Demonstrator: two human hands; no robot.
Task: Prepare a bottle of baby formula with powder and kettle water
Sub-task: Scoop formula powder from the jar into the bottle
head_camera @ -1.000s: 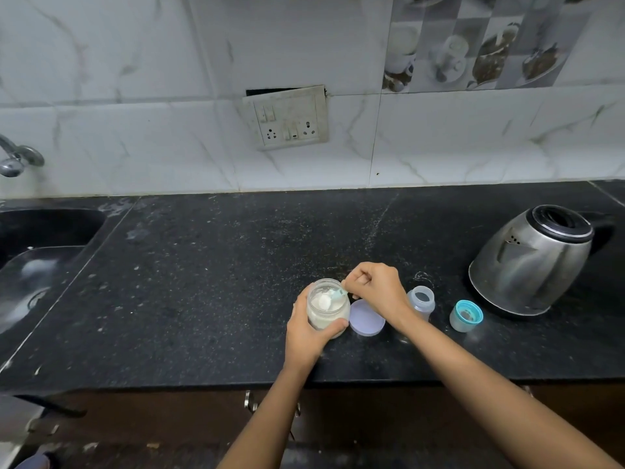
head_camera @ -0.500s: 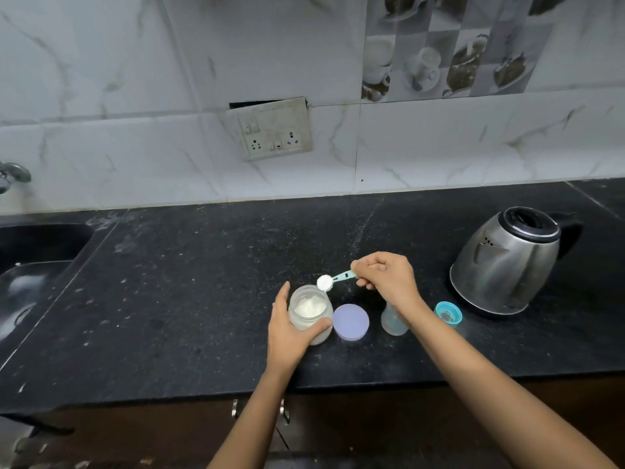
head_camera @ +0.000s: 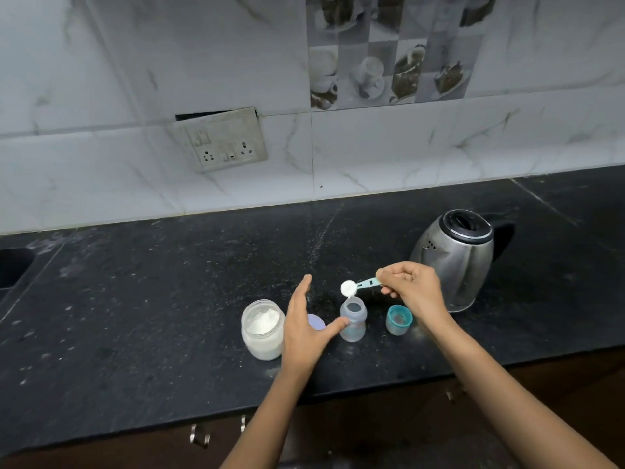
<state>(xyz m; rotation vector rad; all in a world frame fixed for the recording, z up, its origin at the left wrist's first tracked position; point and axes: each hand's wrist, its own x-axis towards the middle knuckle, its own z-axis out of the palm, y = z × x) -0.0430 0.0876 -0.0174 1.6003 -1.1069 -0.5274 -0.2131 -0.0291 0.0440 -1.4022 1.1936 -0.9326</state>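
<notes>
One heaped scoop (head_camera: pixel 348 287), head view: pinched by its handle in the right hand (head_camera: pixel 411 291), bowl just above the open mouth of the bottle (head_camera: pixel 352 319), evidently to tip powder in. Left hand (head_camera: pixel 304 328) spread, thumb at the bottle's side, likely steadying it; powder jar (head_camera: pixel 263 328) just left, kettle (head_camera: pixel 455 258) behind.

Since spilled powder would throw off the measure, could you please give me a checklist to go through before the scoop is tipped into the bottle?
1. The scoop is full of powder: ok.
2. It is over the bottle mouth: ok.
3. The bottle is upright and uncapped: ok.
4. The right hand pinches the scoop handle: ok.
5. The left hand grips the bottle: not ok, open, thumb at its side.
6. Water in the bottle: cannot tell.
</notes>
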